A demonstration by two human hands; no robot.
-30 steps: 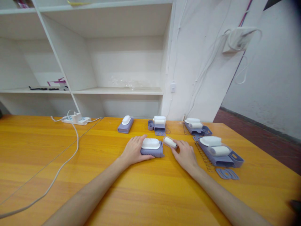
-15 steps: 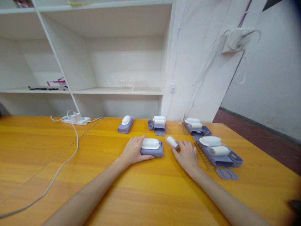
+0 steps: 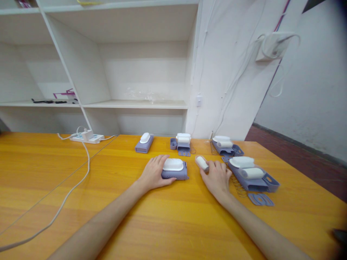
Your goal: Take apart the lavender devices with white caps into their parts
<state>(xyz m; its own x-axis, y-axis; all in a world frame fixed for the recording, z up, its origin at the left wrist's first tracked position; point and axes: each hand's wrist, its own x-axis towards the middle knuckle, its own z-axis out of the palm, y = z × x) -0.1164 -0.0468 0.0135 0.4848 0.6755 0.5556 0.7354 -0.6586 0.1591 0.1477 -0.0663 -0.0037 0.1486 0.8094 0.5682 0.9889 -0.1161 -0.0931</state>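
My left hand point(image 3: 155, 173) grips the left end of a purple-grey plastic case point(image 3: 176, 176), thumb along the front and fingers behind. On the case lies a white oval brush-like piece point(image 3: 173, 164) with a ridged top. To its right, my right hand point(image 3: 217, 178) is closed on a white cylinder point(image 3: 202, 163) with a grey end, held between thumb and forefinger just above the table. The other fingers of that hand reach toward a thin wire coil spring point(image 3: 238, 186). Where those fingertips touch is hard to make out.
Right of my hand sits another purple case point(image 3: 253, 184) with white pieces, beside flat purple frames point(image 3: 260, 199). More sets stand behind: one case point(image 3: 144, 145), another point(image 3: 183, 147) and a third point(image 3: 225, 148). A power strip point(image 3: 87, 137) trails a cable point(image 3: 73, 187) across the left side.
My right hand has shifted slightly right with the white cylinder, its fingers now nearer the wire spring. My left hand and the case are nearly unmoved.
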